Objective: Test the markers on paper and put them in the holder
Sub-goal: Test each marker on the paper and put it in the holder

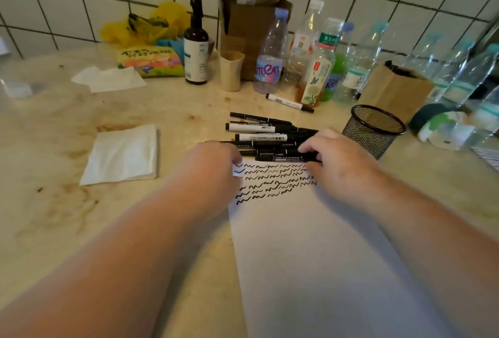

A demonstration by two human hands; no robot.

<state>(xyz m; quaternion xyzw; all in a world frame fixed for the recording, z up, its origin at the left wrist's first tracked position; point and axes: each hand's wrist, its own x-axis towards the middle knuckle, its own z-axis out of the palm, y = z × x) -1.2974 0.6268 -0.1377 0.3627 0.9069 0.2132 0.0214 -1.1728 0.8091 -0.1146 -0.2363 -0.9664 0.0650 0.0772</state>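
Several black and white markers lie in a pile on the counter, just beyond the top edge of a white paper covered in black squiggles. My right hand curls its fingers over the right end of the nearest black marker. At the paper's top left corner sits my left hand, next to the left ends of the markers; its fingertips are hidden. A black mesh holder stands upright to the right of the pile. Farther back, one white marker lies alone.
Several plastic bottles line the tiled wall, along with a brown pump bottle, a beige cup and paper bags. Folded tissues lie left of the paper. A snack packet is at the back left.
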